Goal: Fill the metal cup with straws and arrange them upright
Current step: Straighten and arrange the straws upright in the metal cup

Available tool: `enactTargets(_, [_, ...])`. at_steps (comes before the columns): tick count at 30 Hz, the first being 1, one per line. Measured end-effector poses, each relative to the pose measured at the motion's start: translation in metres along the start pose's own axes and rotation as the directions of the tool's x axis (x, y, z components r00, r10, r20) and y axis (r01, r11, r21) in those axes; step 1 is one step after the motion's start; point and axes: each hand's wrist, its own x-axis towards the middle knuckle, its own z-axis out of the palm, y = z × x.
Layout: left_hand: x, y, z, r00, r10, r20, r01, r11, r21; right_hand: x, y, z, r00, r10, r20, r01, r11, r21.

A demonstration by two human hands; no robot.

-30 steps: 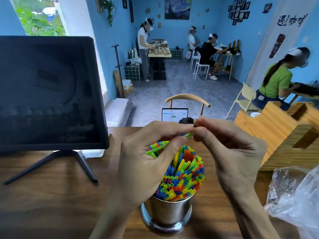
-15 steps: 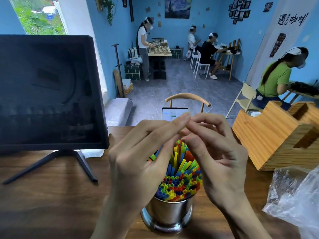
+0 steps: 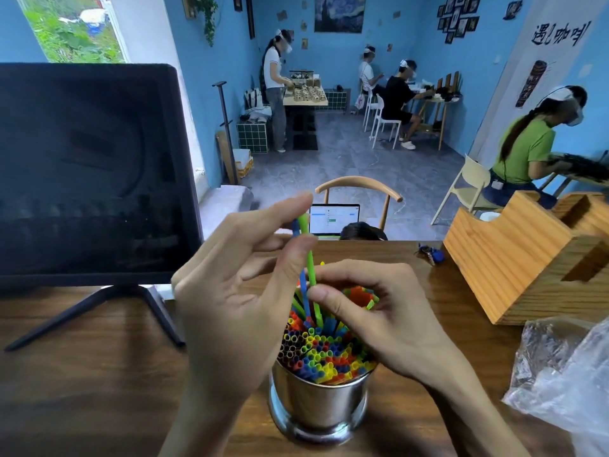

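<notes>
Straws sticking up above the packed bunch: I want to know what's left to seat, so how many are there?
2: a green straw and a blue straw just left of it; others may be hidden.

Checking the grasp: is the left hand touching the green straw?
Touching. The head view shows the left hand pinching the green straw between thumb and forefinger near its top, above the metal cup.
</notes>
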Motion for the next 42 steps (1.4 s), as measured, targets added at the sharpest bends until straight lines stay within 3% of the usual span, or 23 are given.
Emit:
enactTargets(3, [0.0, -0.011, -0.003, 0.981, -0.13, 0.146, 0.128, 0.991, 0.025, 0.001, 0.003, -0.003, 1.0, 0.03, 0.008, -0.029, 0.998, -0.06])
enactTargets(6, [0.001, -0.023, -0.004, 0.913, -0.293, 0.283, 0.27, 0.956, 0.118, 0.003, 0.005, -0.006, 0.995, 0.099, -0.026, -0.101, 0.991, -0.085])
enactTargets(10, [0.005, -0.044, -0.015, 0.79, -0.416, 0.451, 0.231, 0.883, 0.409, 0.003, 0.011, -0.009, 0.975, 0.21, 0.072, -0.193, 0.962, -0.193])
enactTargets(12, [0.006, -0.051, -0.018, 0.746, -0.413, 0.522, 0.178, 0.879, 0.442, 0.004, 0.011, -0.011, 0.971, 0.204, 0.121, -0.184, 0.969, -0.164])
enactTargets(16, [0.011, -0.051, -0.022, 0.761, -0.386, 0.521, 0.184, 0.899, 0.398, 0.007, 0.009, -0.015, 0.975, 0.175, 0.141, -0.172, 0.985, -0.034])
enactTargets(19, [0.01, -0.053, -0.018, 0.844, -0.415, 0.339, 0.326, 0.9, 0.291, 0.009, 0.017, -0.011, 0.983, 0.185, -0.015, -0.186, 0.977, -0.107])
enactTargets(20, [0.009, -0.055, -0.016, 0.845, -0.449, 0.292, 0.362, 0.881, 0.305, 0.01, 0.02, -0.009, 0.978, 0.204, -0.041, -0.208, 0.966, -0.153])
enactTargets(21, [0.008, -0.058, -0.014, 0.815, -0.503, 0.289, 0.399, 0.847, 0.351, 0.01, 0.023, -0.009, 0.972, 0.233, -0.04, -0.237, 0.955, -0.179])
enactTargets(23, [0.006, -0.065, -0.012, 0.69, -0.621, 0.371, 0.439, 0.767, 0.468, 0.012, 0.027, -0.009, 0.952, 0.304, 0.014, -0.298, 0.939, -0.172])
enactTargets(25, [0.004, -0.07, -0.01, 0.601, -0.675, 0.428, 0.479, 0.733, 0.483, 0.013, 0.029, -0.01, 0.943, 0.328, 0.054, -0.318, 0.937, -0.147])
enactTargets(34, [0.005, -0.073, -0.01, 0.613, -0.623, 0.486, 0.489, 0.782, 0.385, 0.013, 0.033, -0.007, 0.948, 0.314, -0.054, -0.317, 0.945, -0.077])
enactTargets(42, [0.007, -0.065, -0.011, 0.7, -0.507, 0.504, 0.411, 0.862, 0.297, 0.011, 0.025, -0.003, 0.957, 0.217, -0.192, -0.201, 0.974, 0.1])
